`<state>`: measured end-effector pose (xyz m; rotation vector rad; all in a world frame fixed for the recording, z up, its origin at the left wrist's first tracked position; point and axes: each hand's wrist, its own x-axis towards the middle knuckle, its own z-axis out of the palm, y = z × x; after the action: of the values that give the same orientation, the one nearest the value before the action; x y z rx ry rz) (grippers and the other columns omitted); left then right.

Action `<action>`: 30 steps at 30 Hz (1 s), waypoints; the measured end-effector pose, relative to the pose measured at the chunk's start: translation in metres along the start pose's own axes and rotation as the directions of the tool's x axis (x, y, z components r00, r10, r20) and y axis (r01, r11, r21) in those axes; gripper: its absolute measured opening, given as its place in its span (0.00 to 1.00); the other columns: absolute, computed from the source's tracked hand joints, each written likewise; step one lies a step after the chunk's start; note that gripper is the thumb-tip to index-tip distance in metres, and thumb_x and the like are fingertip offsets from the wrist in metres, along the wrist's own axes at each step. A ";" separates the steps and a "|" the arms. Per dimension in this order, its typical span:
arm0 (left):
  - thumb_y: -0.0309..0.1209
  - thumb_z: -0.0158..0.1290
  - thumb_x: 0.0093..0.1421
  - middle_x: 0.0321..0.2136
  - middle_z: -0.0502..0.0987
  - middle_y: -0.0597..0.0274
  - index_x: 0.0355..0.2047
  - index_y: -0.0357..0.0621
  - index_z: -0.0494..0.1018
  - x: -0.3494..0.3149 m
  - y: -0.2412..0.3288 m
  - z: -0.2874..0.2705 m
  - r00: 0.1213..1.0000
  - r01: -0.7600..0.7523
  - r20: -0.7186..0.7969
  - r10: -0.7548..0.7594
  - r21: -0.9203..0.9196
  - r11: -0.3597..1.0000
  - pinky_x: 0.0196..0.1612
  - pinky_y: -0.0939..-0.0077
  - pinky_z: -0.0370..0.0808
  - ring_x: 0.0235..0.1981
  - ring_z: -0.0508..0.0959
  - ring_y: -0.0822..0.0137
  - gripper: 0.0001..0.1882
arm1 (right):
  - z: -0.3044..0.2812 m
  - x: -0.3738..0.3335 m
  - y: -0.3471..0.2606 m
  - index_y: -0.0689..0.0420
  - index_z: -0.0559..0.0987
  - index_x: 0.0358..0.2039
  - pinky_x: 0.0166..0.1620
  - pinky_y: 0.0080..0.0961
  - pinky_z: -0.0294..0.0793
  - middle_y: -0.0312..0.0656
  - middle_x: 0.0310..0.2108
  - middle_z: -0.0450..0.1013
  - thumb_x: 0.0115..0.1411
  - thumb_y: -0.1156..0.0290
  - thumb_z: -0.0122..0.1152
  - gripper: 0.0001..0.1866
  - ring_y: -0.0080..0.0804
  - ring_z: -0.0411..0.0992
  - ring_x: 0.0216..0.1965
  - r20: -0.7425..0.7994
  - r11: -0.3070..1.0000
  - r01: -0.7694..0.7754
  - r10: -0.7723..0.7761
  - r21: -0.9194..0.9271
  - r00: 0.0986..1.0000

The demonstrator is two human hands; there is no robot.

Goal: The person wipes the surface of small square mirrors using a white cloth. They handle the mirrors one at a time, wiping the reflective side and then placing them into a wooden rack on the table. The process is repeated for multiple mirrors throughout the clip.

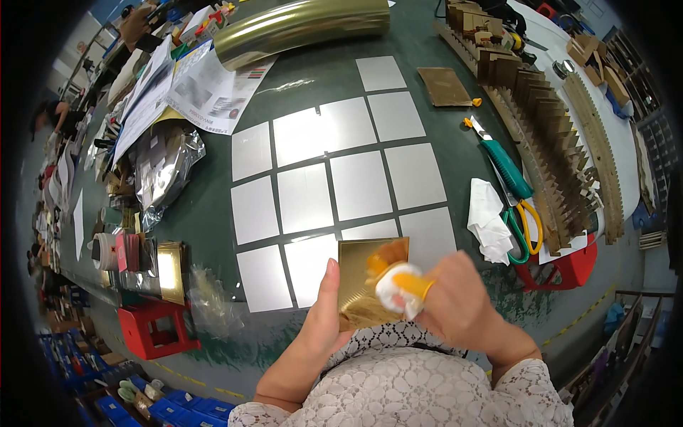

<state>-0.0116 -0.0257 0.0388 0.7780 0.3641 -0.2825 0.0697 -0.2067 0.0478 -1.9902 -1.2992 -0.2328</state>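
My left hand (321, 317) grips a shiny gold square plate (358, 274) by its left edge, the thumb lying along the side. My right hand (459, 299) is closed on a white wad of cloth or tissue (390, 290) at the plate's face; motion blurs it slightly. A yellow-orange cover (414, 285) shows on a finger of that hand, and an orange patch on the plate may be its reflection. Beyond the plate, several silver-grey square plates (304, 196) lie in rows on the dark green table (206, 249).
To the right lie a green-handled knife (506, 167), scissors (528, 228), a crumpled white cloth (488, 220), a brown square piece (445, 87) and toothed racks (541, 135). A gold roll (306, 32) spans the back. Papers (206, 92) and plastic-wrapped material (163, 167) sit left; red stools (153, 329) stand below.
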 end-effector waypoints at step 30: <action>0.67 0.25 0.63 0.62 0.58 0.39 0.66 0.44 0.52 0.012 0.003 -0.009 0.991 0.050 0.135 -0.025 -0.189 0.981 0.37 0.40 0.79 0.51 0.72 0.35 0.44 | -0.014 -0.007 0.035 0.63 0.73 0.27 0.29 0.38 0.60 0.45 0.23 0.64 0.47 0.79 0.69 0.11 0.46 0.63 0.25 -0.323 0.922 -0.340 0.271 -0.182 0.907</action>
<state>-0.0018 -0.0186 0.0301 0.5597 0.2769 -0.3276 0.0993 -0.2279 0.0375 -2.2258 -0.7841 -0.5267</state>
